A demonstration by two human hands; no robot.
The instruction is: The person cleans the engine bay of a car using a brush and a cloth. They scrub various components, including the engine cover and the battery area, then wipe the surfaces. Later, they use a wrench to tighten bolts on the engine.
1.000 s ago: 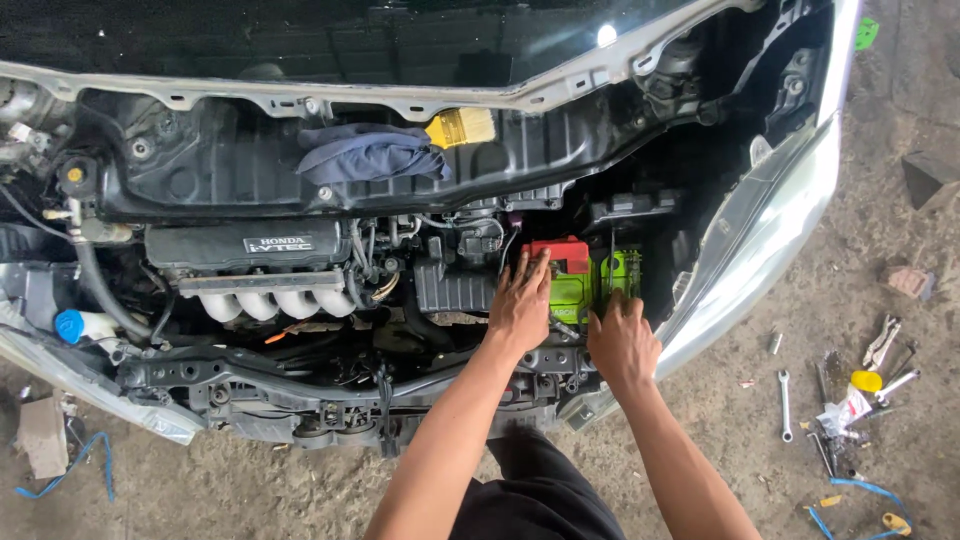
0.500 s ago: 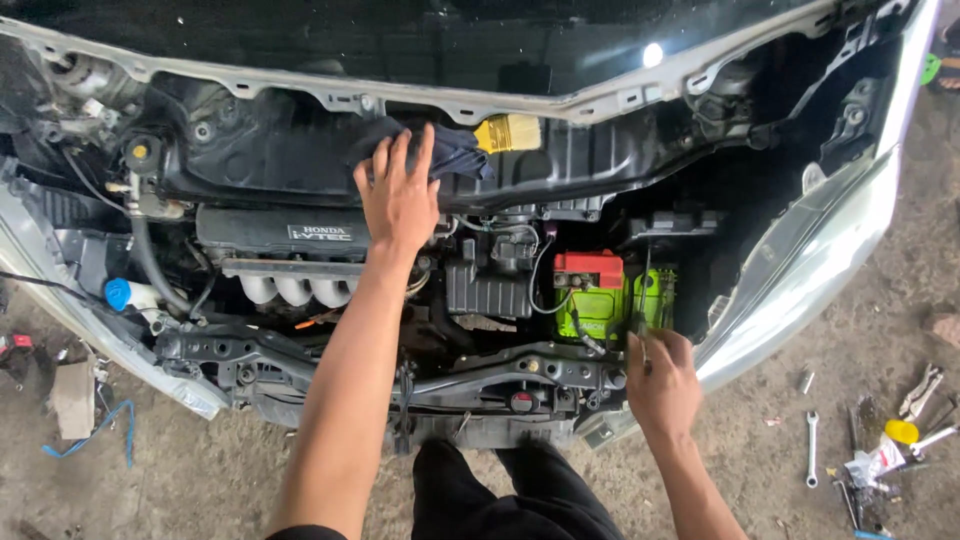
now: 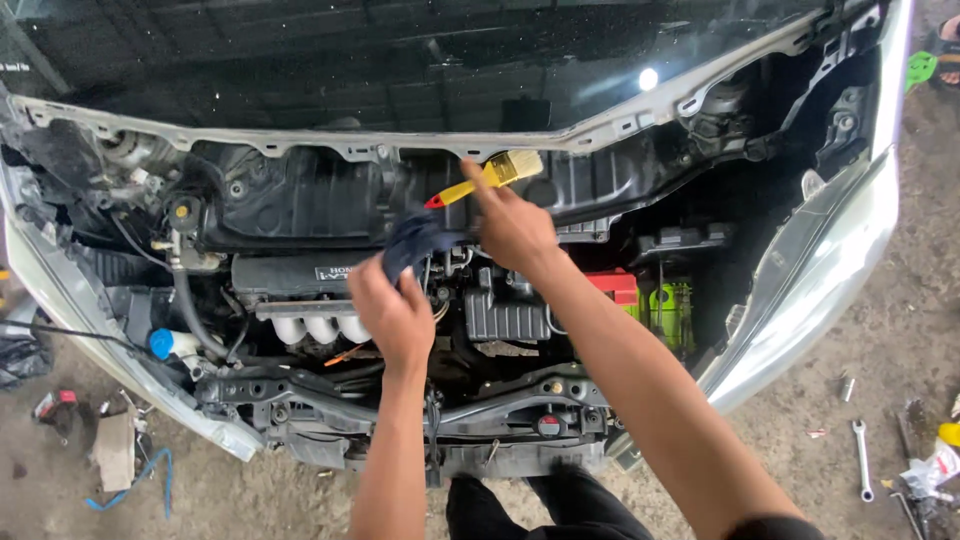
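I look down into an open car engine bay (image 3: 300, 215). My left hand (image 3: 393, 315) grips a dark blue rag (image 3: 418, 240) over the engine cover (image 3: 285, 278). My right hand (image 3: 512, 225) reaches further in and holds a yellow-handled paintbrush (image 3: 490, 175) with pale bristles, lifted near the black cowl panel (image 3: 600, 190). A green battery (image 3: 668, 305) with a red terminal cover (image 3: 615, 285) sits to the right of my right forearm.
The front crossmember (image 3: 500, 400) runs below my arms. A blue cap (image 3: 162, 343) shows at the left. A wrench (image 3: 862, 455) and other tools (image 3: 930, 470) lie on the dirt floor at right, scraps (image 3: 115, 450) at left. The headlight (image 3: 800, 290) flanks the bay.
My left hand took the blue rag from the cowl and drew it back toward me. My right hand left the battery area, moved up and left, and now holds the paintbrush.
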